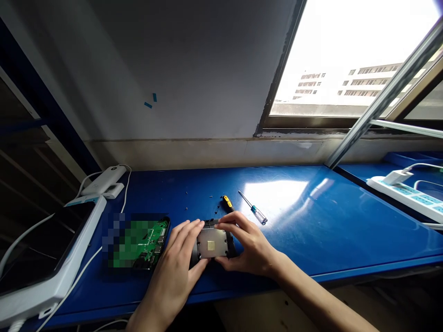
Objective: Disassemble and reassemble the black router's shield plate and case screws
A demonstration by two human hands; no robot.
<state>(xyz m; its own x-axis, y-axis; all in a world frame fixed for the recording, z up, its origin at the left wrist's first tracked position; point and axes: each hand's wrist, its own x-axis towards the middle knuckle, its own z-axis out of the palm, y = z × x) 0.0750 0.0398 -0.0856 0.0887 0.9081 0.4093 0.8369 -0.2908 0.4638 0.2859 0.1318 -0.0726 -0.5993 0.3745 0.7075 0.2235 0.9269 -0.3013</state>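
Both hands grip a black plastic casing with a flat metal plate (212,244) on its upper face; a small pale square pad sits mid-plate. My left hand (175,263) is closed round the casing's left side, thumb at the near edge. From the right, my right hand (254,246) pinches the casing between fingers at the far edge and thumb at the near edge. To the left of my left hand lies a green circuit board (148,242) in a black shell, partly blurred by pixelation. Behind the casing lie a yellow-and-black screwdriver handle (227,202) and a clear-handled screwdriver (256,211).
Several tiny screws (187,208) are scattered on the blue tabletop (311,230). A white-framed tablet-like device (65,249) with white cables stands at the left. At the right are a metal frame post (353,131) and a white power strip (411,196).
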